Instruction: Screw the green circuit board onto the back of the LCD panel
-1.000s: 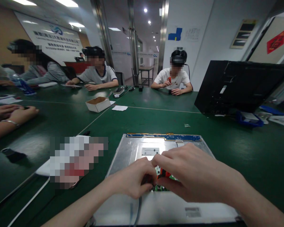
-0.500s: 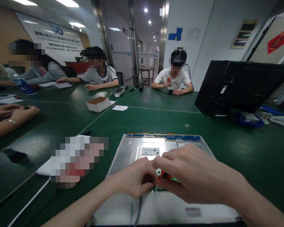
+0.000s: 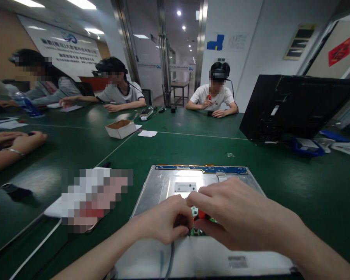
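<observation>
A flat metal-backed display panel (image 3: 151, 196) lies in front of me, with a blue circuit strip (image 3: 175, 168) along its far edge. A green circuit board (image 3: 196, 232) shows between my hands, mostly covered by them. My right hand (image 3: 233, 214) is closed around the red-orange handle of a screwdriver (image 3: 202, 214); its tip is hidden. Close beside it, my left hand (image 3: 170, 217) is pinched at the board's left side, and what its fingertips hold is hidden. A grey cable (image 3: 171, 256) runs from under my left hand toward the panel's near edge.
Left of the panel lies a blurred-out flat object (image 3: 93, 202) with a white cable (image 3: 36, 249). A small open box (image 3: 121, 129) stands farther back. A large black monitor (image 3: 291, 105) stands at right. Other people sit around the green table (image 3: 189, 146); one co-worker's hands (image 3: 26, 144) rest at left.
My hands stay in nearly the same place; slightly more of the red-orange handle shows. At the far left, a co-worker's hand has reached farther left over the papers.
</observation>
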